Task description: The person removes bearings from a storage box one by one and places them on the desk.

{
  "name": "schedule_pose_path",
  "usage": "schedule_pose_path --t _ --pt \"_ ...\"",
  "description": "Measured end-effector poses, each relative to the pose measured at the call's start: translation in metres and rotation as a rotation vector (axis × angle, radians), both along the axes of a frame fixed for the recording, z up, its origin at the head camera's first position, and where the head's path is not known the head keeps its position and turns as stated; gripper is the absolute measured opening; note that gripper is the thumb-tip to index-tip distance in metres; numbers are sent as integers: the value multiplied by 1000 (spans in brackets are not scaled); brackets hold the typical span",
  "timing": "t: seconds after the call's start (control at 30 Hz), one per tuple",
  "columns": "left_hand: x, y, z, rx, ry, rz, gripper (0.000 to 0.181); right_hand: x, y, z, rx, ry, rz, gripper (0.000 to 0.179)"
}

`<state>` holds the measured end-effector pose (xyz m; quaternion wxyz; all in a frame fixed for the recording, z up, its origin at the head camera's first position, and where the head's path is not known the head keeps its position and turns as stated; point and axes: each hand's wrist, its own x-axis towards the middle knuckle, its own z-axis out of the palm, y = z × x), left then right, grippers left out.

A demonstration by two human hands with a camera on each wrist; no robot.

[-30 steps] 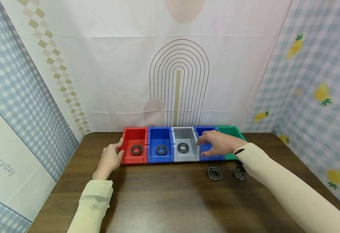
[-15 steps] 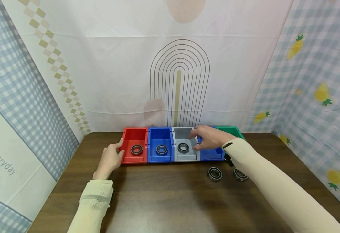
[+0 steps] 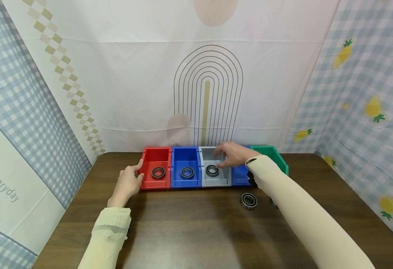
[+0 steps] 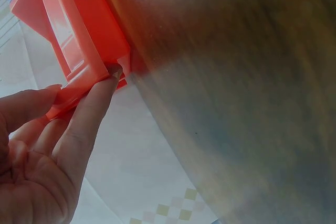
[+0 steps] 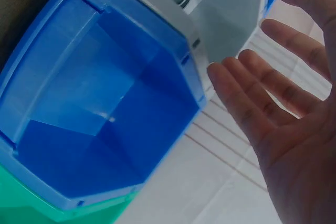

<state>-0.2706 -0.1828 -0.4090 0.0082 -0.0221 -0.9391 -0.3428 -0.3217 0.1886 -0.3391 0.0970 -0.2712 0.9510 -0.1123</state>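
My left hand [image 3: 128, 182] rests against the left side of the red bin [image 3: 156, 183]; in the left wrist view its fairly straight fingers touch the red plastic, with the thumb by the wall's edge. Over the grey bin [image 3: 216, 182] hovers my right hand [image 3: 234, 154], fingers loosely bent and apart, holding nothing. Below it a ball bearing [image 3: 212, 171] lies flat in the grey bin. A second bearing [image 3: 158, 173] sits in the red bin, a third bearing [image 3: 187, 172] in the left blue bin [image 3: 185, 184]. The right wrist view shows nothing inside the right blue bin [image 5: 105, 93].
The bins stand side by side in a row at the back of the wooden table [image 3: 183, 228], with a green bin [image 3: 267, 151] at the right end. A loose bearing [image 3: 248, 201] lies before them; another bearing [image 3: 274, 203] is mostly behind my right sleeve. Patterned cloth [image 3: 132, 93] hangs behind.
My right hand has moved left from above the right blue bin to above the grey bin, carrying nothing. My left hand and the bearings have stayed in place.
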Motion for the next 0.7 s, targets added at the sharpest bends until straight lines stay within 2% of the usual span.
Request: schedule_pose_path --t 0.43,0.7 --pt "1 0 2 -2 -4 6 58 -16 -7 -13 1 10 8 35" --pt "1 1 2 -11 -1 6 58 -17 -26 -21 81 -45 -51 42"
